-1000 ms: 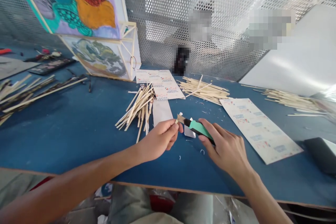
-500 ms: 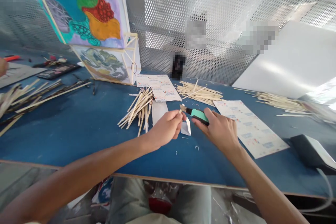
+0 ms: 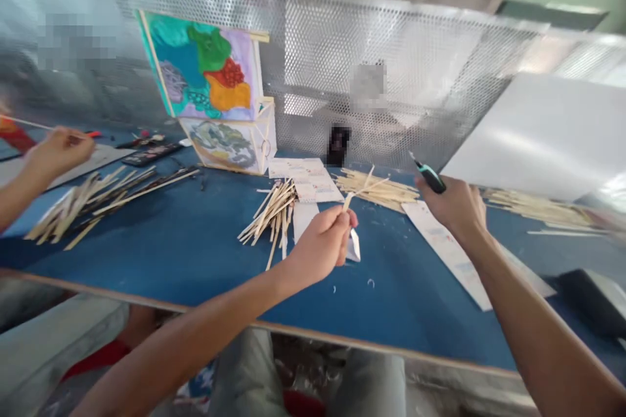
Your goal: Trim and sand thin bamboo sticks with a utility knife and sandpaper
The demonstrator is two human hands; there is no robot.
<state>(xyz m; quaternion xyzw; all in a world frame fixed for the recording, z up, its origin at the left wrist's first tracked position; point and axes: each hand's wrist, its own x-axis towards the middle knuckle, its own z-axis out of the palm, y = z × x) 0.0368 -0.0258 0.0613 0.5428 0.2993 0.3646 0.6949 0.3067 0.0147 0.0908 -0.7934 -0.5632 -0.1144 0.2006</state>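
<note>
Pinched in my left hand (image 3: 325, 238) is a thin wooden stick (image 3: 347, 202), its end pointing up and a fine sliver curling off to the right. My right hand (image 3: 454, 205), raised over the right side of the table, grips a green and black utility knife (image 3: 431, 178) with the blade pointing up and left, well apart from the stick. Left of my left hand lies a loose bundle of sticks (image 3: 274, 208) beside printed sheets (image 3: 317, 182). A small folded white paper (image 3: 353, 247) sits just behind that hand.
More sticks (image 3: 386, 189) lie at the back, with others (image 3: 542, 208) to the right. A white printed board (image 3: 450, 254) is under my right arm; a dark box (image 3: 591, 293) stands at far right. Painted panels (image 3: 210, 85) lean against the perforated screen. Another person's hand (image 3: 63, 153) is at left.
My right hand with the knife has swung up and right, away from the stick. A curling sliver now shows at the stick's end. The view has shifted, bringing in another person's arm at left.
</note>
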